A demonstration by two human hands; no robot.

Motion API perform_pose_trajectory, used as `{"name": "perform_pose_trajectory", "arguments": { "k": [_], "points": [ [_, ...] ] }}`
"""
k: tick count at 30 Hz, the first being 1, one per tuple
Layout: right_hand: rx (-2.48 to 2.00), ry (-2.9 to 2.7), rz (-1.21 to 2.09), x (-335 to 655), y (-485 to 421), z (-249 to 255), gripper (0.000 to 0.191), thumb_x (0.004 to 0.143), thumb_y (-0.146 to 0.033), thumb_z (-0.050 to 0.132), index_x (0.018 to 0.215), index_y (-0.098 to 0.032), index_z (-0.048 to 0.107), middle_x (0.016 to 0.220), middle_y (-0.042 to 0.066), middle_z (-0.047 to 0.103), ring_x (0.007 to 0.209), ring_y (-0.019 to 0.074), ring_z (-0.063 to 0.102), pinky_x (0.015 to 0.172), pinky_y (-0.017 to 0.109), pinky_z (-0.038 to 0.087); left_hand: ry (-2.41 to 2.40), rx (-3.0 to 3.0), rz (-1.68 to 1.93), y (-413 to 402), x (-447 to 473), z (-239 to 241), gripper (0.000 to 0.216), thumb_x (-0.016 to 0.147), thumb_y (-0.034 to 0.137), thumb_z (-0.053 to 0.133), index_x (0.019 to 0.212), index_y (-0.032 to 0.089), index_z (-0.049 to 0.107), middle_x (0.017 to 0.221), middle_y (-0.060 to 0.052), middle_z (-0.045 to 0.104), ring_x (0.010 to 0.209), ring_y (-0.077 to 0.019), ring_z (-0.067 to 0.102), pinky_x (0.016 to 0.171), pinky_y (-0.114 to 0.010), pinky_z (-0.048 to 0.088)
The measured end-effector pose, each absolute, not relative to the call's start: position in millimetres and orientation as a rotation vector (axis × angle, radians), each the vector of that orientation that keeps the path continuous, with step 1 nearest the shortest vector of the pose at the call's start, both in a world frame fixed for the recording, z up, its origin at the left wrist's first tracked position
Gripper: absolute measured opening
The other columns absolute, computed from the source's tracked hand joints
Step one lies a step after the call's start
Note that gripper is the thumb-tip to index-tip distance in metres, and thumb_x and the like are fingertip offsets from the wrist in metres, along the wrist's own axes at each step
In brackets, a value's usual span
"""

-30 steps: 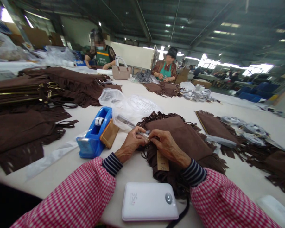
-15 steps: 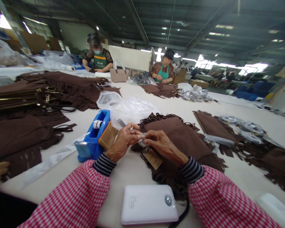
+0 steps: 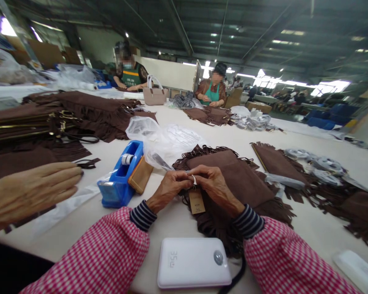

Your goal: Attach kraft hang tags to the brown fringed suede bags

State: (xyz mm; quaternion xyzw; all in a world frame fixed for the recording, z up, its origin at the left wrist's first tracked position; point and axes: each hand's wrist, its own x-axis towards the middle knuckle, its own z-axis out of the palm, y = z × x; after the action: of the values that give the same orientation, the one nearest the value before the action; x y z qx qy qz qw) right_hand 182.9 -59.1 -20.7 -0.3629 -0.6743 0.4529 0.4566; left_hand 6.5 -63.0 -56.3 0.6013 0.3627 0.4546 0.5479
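Observation:
Over the front edge of a brown fringed bag (image 3: pixel 223 167), my left hand (image 3: pixel 167 190) and my right hand (image 3: pixel 220 188) meet with fingertips pinched together. A white tag string (image 3: pixel 194 179) shows between them, held by both hands. From it dangles a brown paper price tag (image 3: pixel 197 202), its printed side towards me. The fingertips partly cover the string, so its fastening cannot be made out. Left of my left hand stands a blue tape dispenser (image 3: pixel 121 175) with a tan block (image 3: pixel 141 174) against its side.
Another person's hand (image 3: pixel 33 192) reaches in flat from the left. A white power bank (image 3: pixel 194 263) with a black cable lies in front of me. Clear plastic bags (image 3: pixel 168 136) lie beyond the dispenser. Brown bags (image 3: pixel 79 108) are stacked left; two co-workers (image 3: pixel 130 75) (image 3: pixel 214 87) work opposite.
My hands have shifted slightly right and closer together. The tag has swung from slanted to hanging nearly straight. The other person's hand has come further in from the left.

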Motion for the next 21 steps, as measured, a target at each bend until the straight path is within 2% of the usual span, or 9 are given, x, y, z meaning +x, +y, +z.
{"name": "perform_pose_trajectory", "arguments": {
  "k": [4, 9, 13, 16, 21],
  "points": [
    [-0.917, -1.658, 1.111, 186.3, -57.1, -19.4, 0.011, 0.075, -0.023, 0.073, 0.080, -0.015, 0.080, 0.074, 0.002, 0.069, 0.070, 0.0143, 0.058, 0.065, 0.026, 0.045, 0.884, 1.422, 1.072, -62.8, 4.0, -53.5, 0.017, 0.077, 0.030, 0.074, 0.084, 0.014, 0.077, 0.073, -0.001, 0.064, 0.066, -0.0109, 0.049, 0.059, -0.023, 0.034],
    [-1.018, -1.680, 1.120, 196.4, -55.3, -14.5, 0.012, 0.074, -0.024, 0.073, 0.078, -0.013, 0.076, 0.066, -0.001, 0.063, 0.058, 0.0107, 0.049, 0.057, 0.025, 0.041, 0.915, 1.393, 1.052, -63.2, 0.4, -47.5, 0.020, 0.076, 0.033, 0.077, 0.078, 0.013, 0.075, 0.069, -0.001, 0.064, 0.061, -0.0104, 0.046, 0.056, -0.022, 0.032],
    [-1.121, -1.681, 1.090, 198.3, -50.7, -19.8, 0.016, 0.073, -0.024, 0.071, 0.085, -0.014, 0.072, 0.065, -0.002, 0.062, 0.057, 0.0113, 0.050, 0.057, 0.025, 0.041, 0.778, 1.242, 1.078, -63.2, 0.3, -49.0, 0.018, 0.078, 0.030, 0.077, 0.080, 0.013, 0.072, 0.080, -0.005, 0.069, 0.063, -0.0098, 0.049, 0.058, -0.021, 0.036],
    [-1.124, -1.742, 0.970, 199.3, -51.8, -22.6, 0.018, 0.075, -0.022, 0.068, 0.091, -0.015, 0.069, 0.073, -0.001, 0.064, 0.065, 0.0137, 0.055, 0.062, 0.027, 0.044, 0.626, 1.064, 1.026, -62.9, 1.8, -51.8, 0.019, 0.080, 0.029, 0.077, 0.082, 0.014, 0.066, 0.085, -0.006, 0.069, 0.069, -0.0112, 0.055, 0.062, -0.021, 0.042],
    [-1.098, -1.973, 0.683, 208.3, -79.5, -9.6, 0.022, 0.083, -0.015, 0.062, 0.104, -0.019, 0.065, 0.096, 0.002, 0.065, 0.085, 0.0170, 0.059, 0.076, 0.030, 0.047, 0.471, 0.907, 1.069, -61.2, 0.8, -53.8, 0.024, 0.081, 0.027, 0.078, 0.097, 0.017, 0.062, 0.064, 0.004, 0.055, 0.060, -0.0089, 0.051, 0.062, -0.020, 0.044]
  ]
}}
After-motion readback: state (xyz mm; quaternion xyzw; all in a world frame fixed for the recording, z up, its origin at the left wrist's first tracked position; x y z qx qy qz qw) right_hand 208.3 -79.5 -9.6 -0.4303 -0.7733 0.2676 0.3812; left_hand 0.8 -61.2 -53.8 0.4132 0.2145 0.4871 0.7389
